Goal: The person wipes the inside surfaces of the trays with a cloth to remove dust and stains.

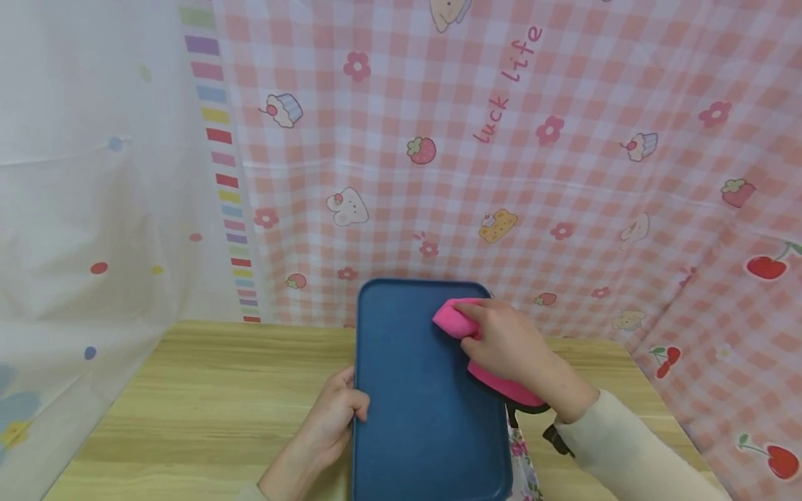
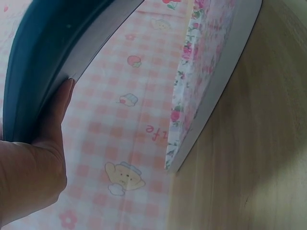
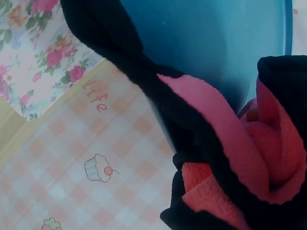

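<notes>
A dark blue rectangular tray [image 1: 426, 410] is held up on end, its inner face towards me. My left hand [image 1: 332, 417] grips its left edge, the thumb over the rim; in the left wrist view the fingers [image 2: 61, 103] reach behind to the pale underside. My right hand [image 1: 510, 348] grips a bunched pink cloth [image 1: 454, 321] with black edging, which lies against the tray's upper right part. Part of the cloth hangs below that hand. In the right wrist view the folded cloth [image 3: 216, 124] hides most of the hand.
A flower-patterned flat panel with a white edge [image 2: 204, 72] stands on the wood-grain table [image 1: 207, 396], behind the tray in the head view. Pink checked fabric [image 1: 388, 209] hangs at the back and right, white dotted fabric [image 1: 75, 209] at the left.
</notes>
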Available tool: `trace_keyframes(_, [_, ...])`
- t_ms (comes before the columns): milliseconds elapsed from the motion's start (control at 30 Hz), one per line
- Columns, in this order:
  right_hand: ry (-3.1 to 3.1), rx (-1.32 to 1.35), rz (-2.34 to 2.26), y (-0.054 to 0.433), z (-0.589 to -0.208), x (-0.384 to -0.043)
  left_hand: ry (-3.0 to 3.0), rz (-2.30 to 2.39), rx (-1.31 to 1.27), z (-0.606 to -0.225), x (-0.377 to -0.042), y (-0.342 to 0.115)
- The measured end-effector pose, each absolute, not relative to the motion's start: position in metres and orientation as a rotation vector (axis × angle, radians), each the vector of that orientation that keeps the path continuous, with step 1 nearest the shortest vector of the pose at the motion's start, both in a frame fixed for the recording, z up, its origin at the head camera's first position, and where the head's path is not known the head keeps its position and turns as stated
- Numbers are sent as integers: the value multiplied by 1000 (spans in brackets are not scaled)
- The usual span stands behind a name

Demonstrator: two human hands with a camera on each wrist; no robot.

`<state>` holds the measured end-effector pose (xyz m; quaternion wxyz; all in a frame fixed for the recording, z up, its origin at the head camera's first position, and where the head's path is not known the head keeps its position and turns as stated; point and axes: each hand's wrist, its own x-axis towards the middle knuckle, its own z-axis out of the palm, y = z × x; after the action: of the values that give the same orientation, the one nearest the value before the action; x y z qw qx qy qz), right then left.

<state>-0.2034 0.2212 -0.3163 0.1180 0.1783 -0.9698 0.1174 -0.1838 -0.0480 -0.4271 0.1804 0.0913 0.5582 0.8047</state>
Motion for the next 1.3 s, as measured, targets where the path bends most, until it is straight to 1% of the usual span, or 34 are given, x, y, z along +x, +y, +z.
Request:
trace_keyframes(633, [-2891,337,563,215,-325,-189,1586,2297,222,-425,-184,-47])
trace_keyframes(1300, [-2859,391,638,184,-330,-183,1550,2318,218,-427,-184,-48])
